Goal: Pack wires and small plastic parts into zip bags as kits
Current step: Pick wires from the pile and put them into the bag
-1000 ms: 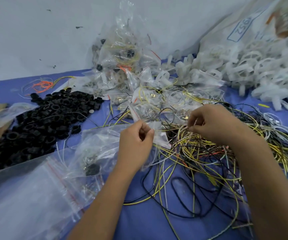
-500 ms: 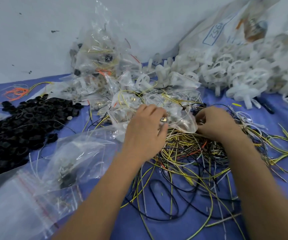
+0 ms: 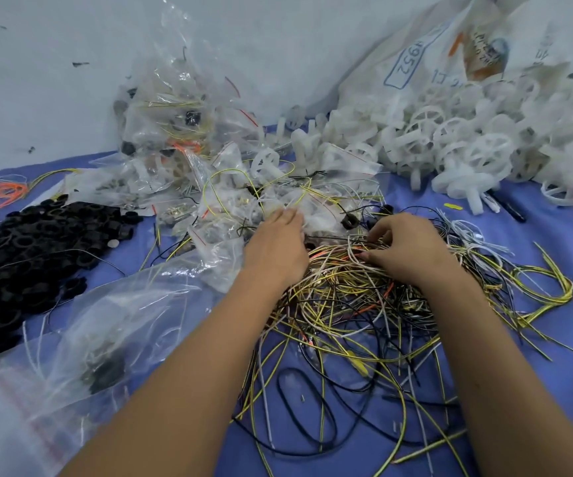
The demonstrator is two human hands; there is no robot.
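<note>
here wires are being gathered for a kit: the right hand (image 3: 412,249) is curled into the wire tangle (image 3: 364,304) on the bench (image 3: 553,242), pinching strands, while the left hand (image 3: 274,249) is laid flat-fingered on the filled zip bags (image 3: 230,201). next, one wire likely needs teasing free.

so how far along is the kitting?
Done: a heap of filled zip bags against the wall. In hand: the right hand pinches wires in the wire tangle; the left hand lies flat on a bag. Left: most of it, judging by the black rings, white parts and empty bags.
</note>
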